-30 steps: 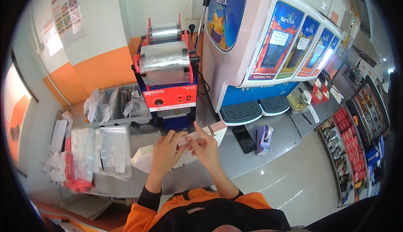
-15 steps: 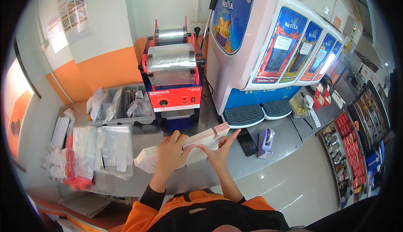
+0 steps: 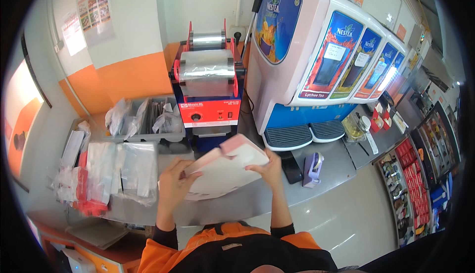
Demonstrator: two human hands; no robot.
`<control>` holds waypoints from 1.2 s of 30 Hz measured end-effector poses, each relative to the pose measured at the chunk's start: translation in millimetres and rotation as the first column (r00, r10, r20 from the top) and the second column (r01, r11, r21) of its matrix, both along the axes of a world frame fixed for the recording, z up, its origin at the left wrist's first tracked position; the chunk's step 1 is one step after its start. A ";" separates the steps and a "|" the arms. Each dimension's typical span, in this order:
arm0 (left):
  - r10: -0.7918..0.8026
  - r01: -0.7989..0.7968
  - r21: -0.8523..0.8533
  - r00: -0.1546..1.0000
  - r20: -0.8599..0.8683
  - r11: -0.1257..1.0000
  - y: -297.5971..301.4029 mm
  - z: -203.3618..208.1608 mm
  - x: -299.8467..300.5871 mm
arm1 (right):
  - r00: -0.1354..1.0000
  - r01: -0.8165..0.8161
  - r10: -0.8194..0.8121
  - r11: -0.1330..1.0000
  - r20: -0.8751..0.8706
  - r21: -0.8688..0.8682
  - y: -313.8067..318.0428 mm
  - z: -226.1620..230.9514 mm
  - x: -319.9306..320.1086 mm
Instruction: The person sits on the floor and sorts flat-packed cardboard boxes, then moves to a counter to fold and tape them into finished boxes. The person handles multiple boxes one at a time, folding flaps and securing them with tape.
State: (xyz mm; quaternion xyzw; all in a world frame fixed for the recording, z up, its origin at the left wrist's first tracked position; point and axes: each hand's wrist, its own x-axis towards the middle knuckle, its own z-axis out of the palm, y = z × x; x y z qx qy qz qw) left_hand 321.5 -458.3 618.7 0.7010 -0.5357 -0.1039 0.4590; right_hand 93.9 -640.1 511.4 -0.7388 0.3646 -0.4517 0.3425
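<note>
A white cardboard box (image 3: 225,173) with a pink edge and a notch in its upper side is tilted up over the steel counter. My left hand (image 3: 174,183) grips its left end, thumb on the near white panel and fingers behind. At the other end my right hand (image 3: 269,170) holds the right edge, its thumb pressed flat on the white face. The far side of the box is hidden. Just behind it stands a red and blue cup sealing machine (image 3: 210,113) with rolls of clear film.
Packs of clear plastic bags (image 3: 136,169) lie on the left, before a grey bin (image 3: 173,137) of packets. A drink dispenser (image 3: 292,40) with drip trays rises at back right. A dark phone (image 3: 291,168) and a purple tape dispenser (image 3: 312,170) lie right of the box.
The box has turned from nearly edge-on to show its broad white face. My hands have moved apart to its two ends, and the left one has shifted left.
</note>
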 end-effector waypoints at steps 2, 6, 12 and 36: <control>0.012 -0.015 -0.043 0.997 -0.076 0.999 27.8 -19.9 20.5 | 0.981 -0.056 -0.001 0.956 -0.192 -0.289 16.2 71.5 18.8; 0.019 -0.036 -0.126 0.991 -0.132 0.991 40.9 -80.0 30.5 | 0.947 -0.205 0.000 0.769 -0.321 -0.605 25.8 123.5 40.4; 0.289 -0.318 -0.144 0.938 -0.190 0.937 50.9 -76.2 22.6 | 0.865 -0.376 0.034 0.704 -0.500 -0.603 42.4 116.0 56.2; 0.072 -0.007 -0.126 0.850 0.522 0.992 2.9 23.7 -16.0 | 0.654 0.714 -0.723 0.494 -0.223 0.497 -72.6 -183.9 -245.7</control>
